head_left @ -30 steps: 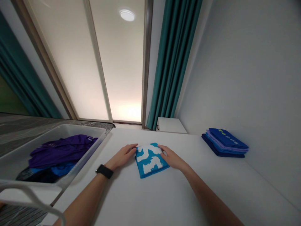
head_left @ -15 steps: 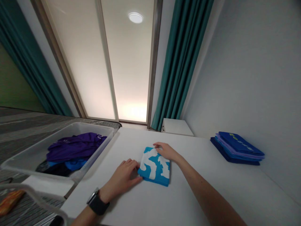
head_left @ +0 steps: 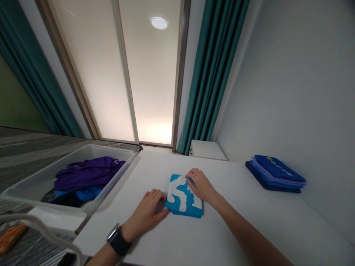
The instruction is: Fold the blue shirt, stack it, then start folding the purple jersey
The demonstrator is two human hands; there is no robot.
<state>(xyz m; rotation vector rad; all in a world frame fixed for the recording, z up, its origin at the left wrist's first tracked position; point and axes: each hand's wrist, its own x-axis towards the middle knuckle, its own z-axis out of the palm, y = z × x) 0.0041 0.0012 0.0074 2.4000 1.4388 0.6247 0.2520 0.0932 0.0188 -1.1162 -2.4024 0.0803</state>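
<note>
Touch the left edge of the cloth (head_left: 183, 201) with the left hand (head_left: 146, 211), its fingers loosely parted and unclosed, with the thumb beside the lower left corner. Bend the fingers of the right hand (head_left: 202, 187) over the upper right of the cloth; cannot tell whether to call this grasping or merely resting. Have the cloth folded flat into a rough square on the table (head_left: 166, 242), just below the centre of the frame; see bright blue with a large white print. Wear a dark watch (head_left: 119, 241) on the left wrist, toward the lower left. Find a stack (head_left: 277, 175) of folded fabric at the right of the frame, near the wall (head_left: 299, 92) and well apart from the right hand; see blues and lilac, with pale lettering on top. At the left, see a pale tub (head_left: 30, 189) with a purple garment (head_left: 88, 171) over blue and black fabric. In the lower left corner, see a pale curved tube (head_left: 48, 236). Beyond the table's far edge, make out a white cabinet (head_left: 208, 149), a green curtain (head_left: 216, 74) and a frosted door (head_left: 151, 81), upper centre.
</note>
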